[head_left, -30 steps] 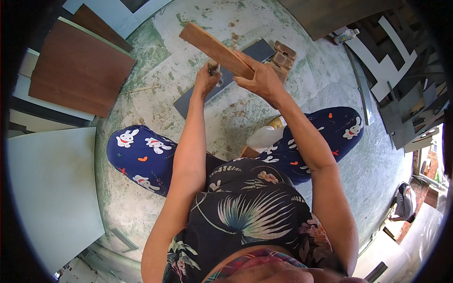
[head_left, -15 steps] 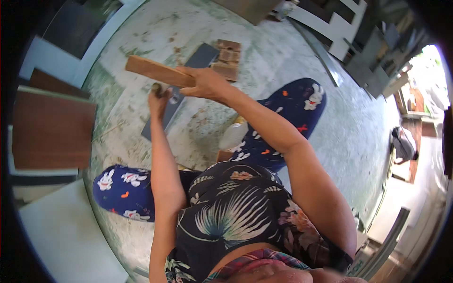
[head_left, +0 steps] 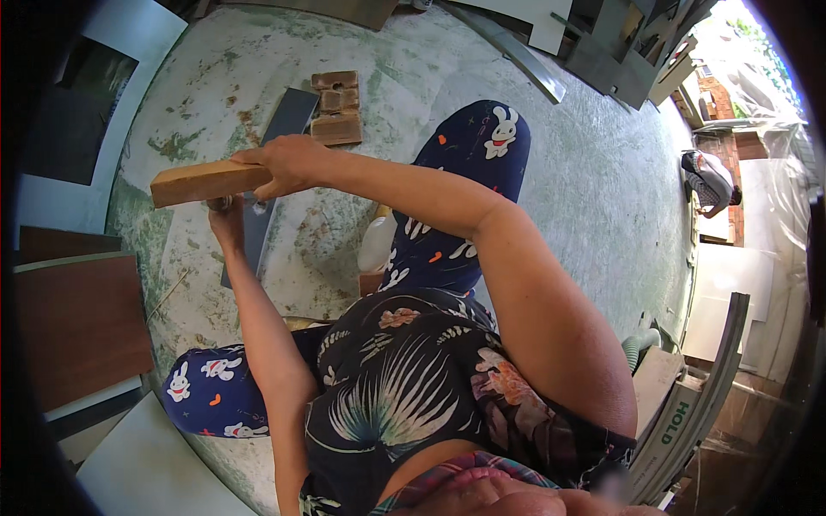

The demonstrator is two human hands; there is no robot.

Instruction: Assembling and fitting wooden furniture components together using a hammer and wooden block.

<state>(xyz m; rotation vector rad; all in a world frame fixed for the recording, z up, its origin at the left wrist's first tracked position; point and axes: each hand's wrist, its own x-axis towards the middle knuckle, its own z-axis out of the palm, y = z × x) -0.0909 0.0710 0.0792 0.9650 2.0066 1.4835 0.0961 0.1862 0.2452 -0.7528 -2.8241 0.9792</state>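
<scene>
My right hand (head_left: 291, 163) grips a thick brown wooden block (head_left: 202, 182), which points out to the left. Below it, my left hand (head_left: 227, 230) is closed round a short upright rod-like tool (head_left: 220, 204) with a round end; its lower part is hidden, so I cannot tell its kind. The block overlaps the rod's top, and whether they touch is unclear. Under both hands a long dark grey board (head_left: 291, 113) lies slantwise on the floor, with a small shiny round spot (head_left: 259, 207) on it beside my left hand.
Brown bricks (head_left: 337, 120) lie against the board's far end. A whitish container (head_left: 376, 242) stands by my right leg. Panels (head_left: 77, 331) lean at left; a metal strip (head_left: 508, 52) and stacked sheets (head_left: 628, 77) are at far right. Another person (head_left: 711, 179) bends over in the right background.
The wooden block has come down closer to the rod's round end and tilted to show its side. My view has shifted, so the scene sits further left. Both hands keep their holds.
</scene>
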